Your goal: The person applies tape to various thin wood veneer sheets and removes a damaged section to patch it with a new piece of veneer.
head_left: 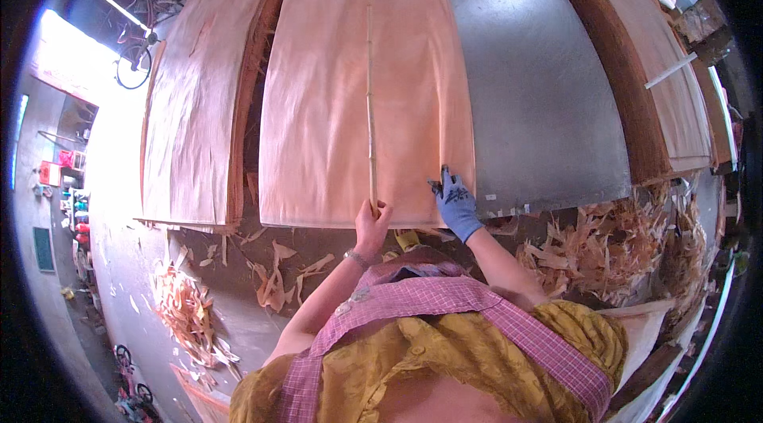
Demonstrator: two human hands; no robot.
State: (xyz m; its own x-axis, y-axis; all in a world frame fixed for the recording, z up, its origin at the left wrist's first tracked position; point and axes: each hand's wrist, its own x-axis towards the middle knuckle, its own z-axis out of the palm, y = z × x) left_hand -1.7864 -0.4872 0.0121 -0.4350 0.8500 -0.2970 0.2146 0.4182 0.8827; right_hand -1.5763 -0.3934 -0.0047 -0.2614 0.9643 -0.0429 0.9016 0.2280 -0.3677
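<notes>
A large, thin pinkish wood veneer sheet [318, 105] lies in front of me, long side running away, with shallow ripples across it. Down its middle stretches a long, thin jointed stick like bamboo [370, 89]. My bare left hand [372, 220], with a band on the wrist, is closed around the stick's near end at the sheet's front edge. To the right, my right hand [456, 202] wears a blue glove with dark fingertips. It rests on the sheet near the front right corner, finger and thumb apart, holding nothing that I can see.
A smooth grey metal-like panel [540, 81] adjoins the sheet's right side. Veneer stacks stand at left [199, 97] and far right [675, 97]. Veneer scraps [592, 252] heap below the panel, with another scrap pile [187, 308] on the left floor. A bicycle [133, 61] stands at far left.
</notes>
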